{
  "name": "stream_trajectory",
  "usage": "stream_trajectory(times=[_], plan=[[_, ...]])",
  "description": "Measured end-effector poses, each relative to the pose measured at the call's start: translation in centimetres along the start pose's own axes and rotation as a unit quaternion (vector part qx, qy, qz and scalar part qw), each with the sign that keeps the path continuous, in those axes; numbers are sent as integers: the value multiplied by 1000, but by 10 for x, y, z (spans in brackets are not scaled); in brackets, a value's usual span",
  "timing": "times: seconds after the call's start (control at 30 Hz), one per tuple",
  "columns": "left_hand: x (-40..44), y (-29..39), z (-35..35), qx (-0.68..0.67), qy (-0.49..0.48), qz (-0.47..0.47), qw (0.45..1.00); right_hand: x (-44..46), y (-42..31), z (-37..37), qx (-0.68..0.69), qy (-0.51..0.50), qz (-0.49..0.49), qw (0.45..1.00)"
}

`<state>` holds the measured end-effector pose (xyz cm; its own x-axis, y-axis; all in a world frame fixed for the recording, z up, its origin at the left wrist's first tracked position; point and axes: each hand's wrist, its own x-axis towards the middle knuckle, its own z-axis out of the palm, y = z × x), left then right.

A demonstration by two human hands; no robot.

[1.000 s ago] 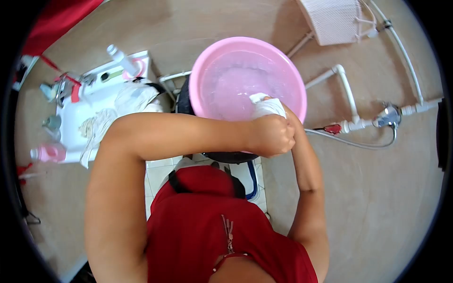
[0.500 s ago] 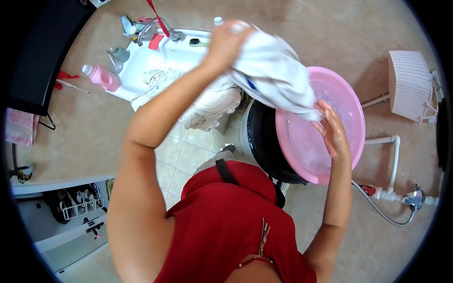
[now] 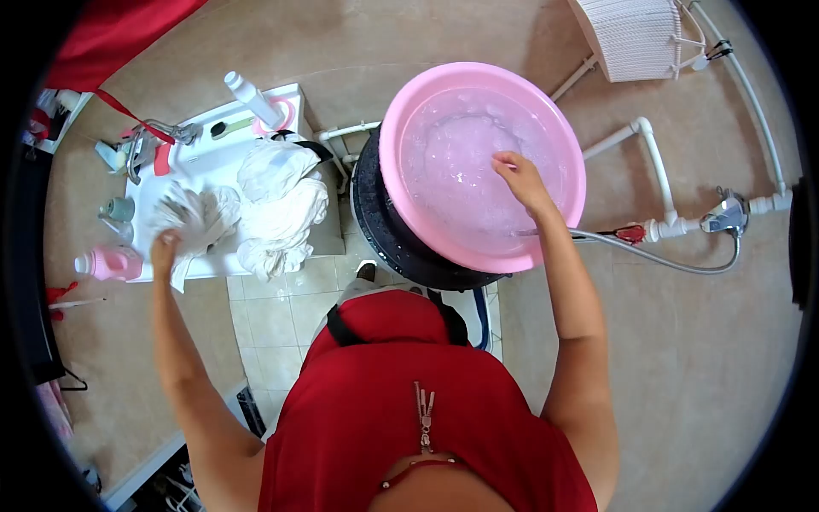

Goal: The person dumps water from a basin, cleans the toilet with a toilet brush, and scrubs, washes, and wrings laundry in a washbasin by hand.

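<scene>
At the left, my left hand [image 3: 165, 246] is closed on a white cloth [image 3: 200, 215], smeared by motion over the white sink [image 3: 198, 154]. To its right, a heap of bunched white laundry [image 3: 281, 200] lies on the sink's edge and drapes over it. My right hand [image 3: 522, 181] is above the pink basin [image 3: 390, 145], fingers loosely bent, with nothing visible in them. Foamy water [image 3: 465, 183] fills the basin. A pale rounded shape shows at its surface; whether that is cloth, I cannot tell.
Under the basin stands a black tub [image 3: 375, 213]. A white bottle [image 3: 253, 98], a brush [image 3: 230, 128], a faucet [image 3: 181, 132] and a pink detergent bottle [image 3: 111, 263] surround the sink. White pipes [image 3: 657, 166] and a hose [image 3: 682, 266] run along the right wall.
The white garment stretched between my hands has left them. My left hand has moved left to the sink and grips a cloth. My right hand stays over the basin. The view has shifted.
</scene>
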<state>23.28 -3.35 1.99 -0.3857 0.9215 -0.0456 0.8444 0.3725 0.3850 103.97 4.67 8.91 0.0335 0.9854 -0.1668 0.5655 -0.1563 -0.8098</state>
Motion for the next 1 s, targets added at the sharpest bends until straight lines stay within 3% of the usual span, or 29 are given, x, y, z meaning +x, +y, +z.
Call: stream_trajectory(times=[0.03,0.07,0.13,0.17,0.23,0.33,0.37,0.53,0.63,0.67,0.7,0.73,0.77,0.8,0.83,0.9,1.0], plan=[[4,-41,24,33,-69,15,997,0,17,0,-32,9,-3,999],[-6,-30,35,25,-17,17,999,1,29,3,-61,12,-11,998],[-44,79,43,-39,54,-15,998,-6,44,9,-152,18,-51,987],[-42,93,62,-107,52,62,991,-11,51,14,-152,17,-44,987],[-48,156,80,-94,30,199,975,-16,59,25,-156,11,-37,987],[-54,234,100,-42,-17,224,973,-17,61,37,-162,-1,-38,986],[-47,239,119,-29,30,248,968,-19,53,39,-162,-5,-38,986],[-9,256,140,-2,120,148,982,-18,33,48,-129,-7,-80,988],[5,259,118,-131,-31,35,990,-21,23,49,-92,-23,-70,993],[11,253,120,-145,50,-2,988,-20,25,51,-87,-27,-66,994],[20,243,126,-158,131,-38,978,-20,27,52,-81,-31,-62,994],[38,220,135,-262,169,-40,949,-21,26,52,-77,-30,-55,995],[49,214,123,-340,149,-45,927,-22,26,52,-73,-30,-47,996],[37,237,91,-479,139,-11,867,-24,26,51,-69,-29,-38,996],[30,263,64,-528,178,-35,829,-23,30,50,-49,-36,-38,997],[28,293,16,-540,178,-8,822,-16,38,49,-9,-49,-38,998],[3,367,-53,-696,101,52,709,-6,22,65,34,32,-68,997]])
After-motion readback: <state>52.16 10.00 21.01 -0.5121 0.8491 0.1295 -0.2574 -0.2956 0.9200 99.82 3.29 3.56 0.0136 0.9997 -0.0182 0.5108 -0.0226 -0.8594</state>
